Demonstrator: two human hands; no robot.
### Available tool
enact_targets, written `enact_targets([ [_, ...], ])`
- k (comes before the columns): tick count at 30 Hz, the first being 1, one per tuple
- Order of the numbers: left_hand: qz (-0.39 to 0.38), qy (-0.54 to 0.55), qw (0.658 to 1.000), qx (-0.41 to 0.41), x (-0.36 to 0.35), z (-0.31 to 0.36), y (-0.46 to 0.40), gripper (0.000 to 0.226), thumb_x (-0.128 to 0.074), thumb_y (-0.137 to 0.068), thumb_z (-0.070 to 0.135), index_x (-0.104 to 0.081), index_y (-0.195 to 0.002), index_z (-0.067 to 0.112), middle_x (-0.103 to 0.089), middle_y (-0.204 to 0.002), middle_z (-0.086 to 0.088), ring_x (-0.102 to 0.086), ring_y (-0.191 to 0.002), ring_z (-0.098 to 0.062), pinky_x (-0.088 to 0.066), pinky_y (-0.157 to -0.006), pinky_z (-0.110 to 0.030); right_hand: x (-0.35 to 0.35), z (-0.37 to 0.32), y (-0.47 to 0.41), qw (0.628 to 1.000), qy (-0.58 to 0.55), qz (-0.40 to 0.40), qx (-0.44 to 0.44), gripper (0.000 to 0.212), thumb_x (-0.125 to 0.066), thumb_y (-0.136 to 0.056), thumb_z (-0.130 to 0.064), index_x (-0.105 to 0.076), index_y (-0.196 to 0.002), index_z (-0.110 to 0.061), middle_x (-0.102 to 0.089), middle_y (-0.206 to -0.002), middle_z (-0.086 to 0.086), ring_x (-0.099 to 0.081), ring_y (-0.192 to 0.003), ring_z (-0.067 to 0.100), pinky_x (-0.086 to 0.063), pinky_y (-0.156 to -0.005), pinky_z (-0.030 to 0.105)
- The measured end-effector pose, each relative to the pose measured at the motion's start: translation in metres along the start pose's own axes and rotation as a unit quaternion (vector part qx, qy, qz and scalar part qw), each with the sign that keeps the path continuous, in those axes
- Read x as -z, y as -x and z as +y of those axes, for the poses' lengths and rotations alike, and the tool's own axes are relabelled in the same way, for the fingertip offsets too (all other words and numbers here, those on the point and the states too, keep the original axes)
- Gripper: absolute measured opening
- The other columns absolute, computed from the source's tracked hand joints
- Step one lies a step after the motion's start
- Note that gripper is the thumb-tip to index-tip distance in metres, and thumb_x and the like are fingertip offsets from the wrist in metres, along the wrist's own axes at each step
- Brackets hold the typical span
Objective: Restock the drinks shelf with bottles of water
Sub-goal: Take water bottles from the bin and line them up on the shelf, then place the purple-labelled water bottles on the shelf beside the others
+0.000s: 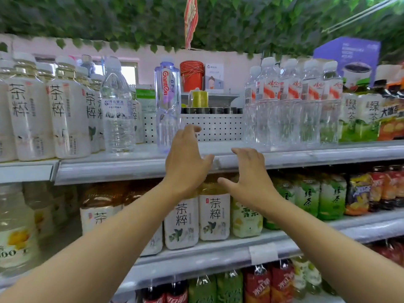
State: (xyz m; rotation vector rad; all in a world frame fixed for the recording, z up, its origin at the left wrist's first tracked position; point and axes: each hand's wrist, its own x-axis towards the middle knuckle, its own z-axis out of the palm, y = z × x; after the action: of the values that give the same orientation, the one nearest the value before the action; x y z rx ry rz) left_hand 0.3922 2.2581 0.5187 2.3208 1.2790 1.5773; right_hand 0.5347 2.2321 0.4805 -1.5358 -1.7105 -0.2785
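A tall clear water bottle with a purple-tinted top and a red-lettered label (167, 103) stands upright on the top shelf (135, 165). My left hand (185, 162) is raised just right of its base, fingers relaxed and spread, holding nothing. My right hand (249, 173) hovers empty in front of the shelf edge, fingers spread. Between the tall bottle and a row of water bottles with red-and-white labels (293, 101) the shelf has a gap. Another clear water bottle with a blue label (117, 106) stands to the left.
White tea bottles (43, 106) fill the top shelf's left end, green tea bottles (358, 117) its right end. A perforated white back panel (215, 126) closes the gap behind. The lower shelf (218, 252) holds tea and juice bottles. Fake ivy hangs overhead.
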Motion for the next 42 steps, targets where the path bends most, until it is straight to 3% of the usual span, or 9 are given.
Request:
enact_targets([
  [4, -0.093, 0.067, 0.993, 0.034, -0.02, 0.005, 0.039, 0.051, -0.069, -0.082, 0.023, -0.042, -0.125, 0.024, -0.053, -0.114, 0.005, -0.054, -0.101, -0.012, -0.05, -0.088, -0.035, 0.005, 0.014, 0.032, 0.999, 0.028, -0.013, -0.03, 0.076, -0.064, -0.084, -0.043, -0.024, -0.143, -0.018, -0.025, -0.143, 0.002, -0.017, -0.134, 0.018, -0.021, -0.112, 0.032],
  [9, -0.205, 0.114, 0.968, 0.095, -0.058, -0.008, 0.095, 0.048, -0.072, -0.081, 0.02, -0.045, -0.12, 0.021, -0.051, -0.094, 0.013, -0.052, -0.081, -0.001, -0.04, -0.062, -0.012, -0.007, 0.042, 0.089, 0.995, 0.051, -0.041, -0.071, 0.076, -0.067, -0.082, -0.042, -0.028, -0.142, -0.016, -0.03, -0.14, 0.003, -0.021, -0.131, 0.019, -0.022, -0.11, 0.031],
  [16, -0.361, 0.062, 0.906, 0.212, -0.113, -0.049, 0.186, 0.04, -0.072, -0.08, 0.029, -0.048, -0.111, 0.024, -0.058, -0.112, 0.0, -0.058, -0.101, -0.018, -0.049, -0.091, -0.038, -0.046, 0.093, 0.182, 0.978, 0.05, -0.155, -0.129, 0.075, -0.07, -0.08, -0.036, -0.031, -0.141, -0.016, -0.032, -0.138, 0.008, -0.026, -0.128, 0.026, -0.027, -0.106, 0.035],
  [23, -0.435, 0.035, 0.851, 0.292, -0.158, -0.075, 0.274, 0.046, -0.069, -0.083, 0.025, -0.047, -0.123, 0.015, -0.054, -0.115, -0.003, -0.055, -0.101, -0.019, -0.047, -0.086, -0.032, -0.089, 0.157, 0.267, 0.939, -0.004, -0.293, -0.178, 0.077, -0.065, -0.086, -0.035, -0.022, -0.146, -0.015, -0.019, -0.151, 0.007, -0.021, -0.138, 0.024, -0.027, -0.108, 0.034],
  [28, -0.443, 0.025, 0.817, 0.368, -0.19, -0.08, 0.345, 0.043, -0.07, -0.082, 0.025, -0.048, -0.119, 0.019, -0.055, -0.115, -0.003, -0.055, -0.101, -0.019, -0.047, -0.086, -0.029, -0.115, 0.202, 0.329, 0.906, -0.024, -0.373, -0.199, 0.076, -0.066, -0.085, -0.032, -0.024, -0.145, -0.012, -0.027, -0.146, 0.011, -0.029, -0.133, 0.026, -0.03, -0.106, 0.033],
  [31, -0.442, 0.036, 0.794, 0.416, -0.208, -0.08, 0.386, 0.04, -0.07, -0.082, 0.019, -0.049, -0.117, 0.016, -0.055, -0.106, -0.001, -0.058, -0.091, -0.021, -0.048, -0.073, -0.026, -0.129, 0.223, 0.367, 0.888, -0.037, -0.411, -0.204, 0.072, -0.067, -0.084, -0.029, -0.029, -0.142, -0.009, -0.033, -0.143, 0.011, -0.032, -0.131, 0.028, -0.031, -0.105, 0.033],
  [35, -0.439, 0.03, 0.778, 0.448, -0.229, -0.085, 0.439, 0.039, -0.074, -0.077, 0.016, -0.053, -0.108, 0.012, -0.054, -0.095, -0.003, -0.052, -0.085, -0.022, -0.045, -0.082, -0.032, -0.149, 0.248, 0.414, 0.866, -0.055, -0.445, -0.223, 0.07, -0.071, -0.079, -0.02, -0.037, -0.138, -0.004, -0.042, -0.134, 0.014, -0.037, -0.127, 0.03, -0.033, -0.103, 0.034],
  [39, -0.446, 0.015, 0.753, 0.484, -0.248, -0.1, 0.48, 0.044, -0.07, -0.06, 0.043, -0.047, -0.092, 0.023, -0.057, -0.092, -0.004, -0.057, -0.087, -0.027, -0.046, -0.086, -0.035, -0.171, 0.27, 0.45, 0.852, -0.042, -0.466, -0.236, 0.074, -0.07, -0.079, -0.025, -0.034, -0.141, -0.006, -0.041, -0.136, 0.012, -0.036, -0.128, 0.029, -0.03, -0.105, 0.035],
  [42, -0.464, 0.007, 0.745, 0.479, -0.266, -0.119, 0.503, 0.041, -0.07, -0.067, 0.032, -0.047, -0.099, 0.019, -0.052, -0.094, 0.0, -0.052, -0.09, -0.025, -0.044, -0.086, -0.035, -0.194, 0.279, 0.471, 0.844, -0.036, -0.469, -0.258, 0.065, -0.069, -0.078, -0.028, -0.04, -0.133, -0.007, -0.046, -0.129, 0.012, -0.04, -0.123, 0.031, -0.035, -0.101, 0.039],
])
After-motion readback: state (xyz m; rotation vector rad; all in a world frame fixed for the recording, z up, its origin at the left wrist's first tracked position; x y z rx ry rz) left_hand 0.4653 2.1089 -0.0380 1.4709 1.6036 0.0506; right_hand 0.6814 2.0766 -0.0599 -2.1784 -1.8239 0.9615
